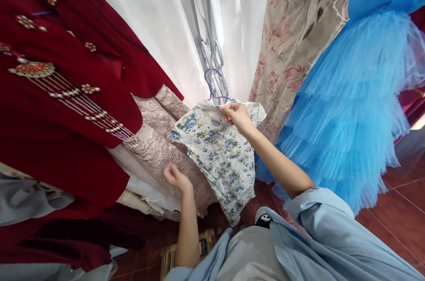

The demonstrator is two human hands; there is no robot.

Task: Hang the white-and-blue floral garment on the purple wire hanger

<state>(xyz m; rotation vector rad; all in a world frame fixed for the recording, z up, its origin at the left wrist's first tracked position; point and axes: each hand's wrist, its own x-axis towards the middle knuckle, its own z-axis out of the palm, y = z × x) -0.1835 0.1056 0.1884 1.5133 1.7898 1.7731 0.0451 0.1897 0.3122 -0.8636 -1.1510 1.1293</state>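
A white blouse (pixel 215 152) with blue flowers and short sleeves hangs in front of me on a purple hanger (pixel 213 84). My right hand (pixel 235 116) pinches the blouse at its neckline, just below the hanger's hook. Lower and to the left, my left hand (pixel 177 178) is held in the air with its fingers curled in and no object showing in it. Behind that hand hangs a pale pink textured garment (pixel 166 139). The hook meets a metal rack (pixel 204 46) with ring-shaped parts.
To the left hangs a dark red garment (pixel 76 51) with beaded ornaments. On the right are a beige floral garment (pixel 282 46) and a blue tiered tulle dress (pixel 338 104). White curtains (pixel 142 2) form the backdrop. Red tiles (pixel 395 214) cover the floor.
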